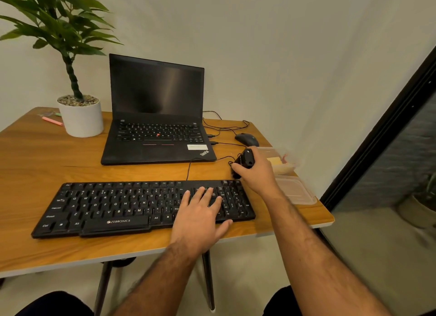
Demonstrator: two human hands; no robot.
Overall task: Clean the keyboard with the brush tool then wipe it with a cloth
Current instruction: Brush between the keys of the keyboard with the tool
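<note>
A black Zebronics keyboard point(113, 207) lies across the front of the wooden table point(35, 164). My left hand point(200, 214) rests flat on its right part, fingers straight over the keys beside the number pad. My right hand point(257, 172) grips a black brush tool point(246, 160) just behind the keyboard's top right corner, its dark bristles pointing down towards the table. A yellow cloth point(274, 161) shows inside a clear plastic container point(283, 160) behind my right hand.
An open black laptop point(155, 117) stands behind the keyboard, with a black mouse point(246, 139) and cables to its right. A potted plant point(81, 117) and pink pen point(52, 121) sit at back left. A clear lid point(295, 190) lies near the table's right edge.
</note>
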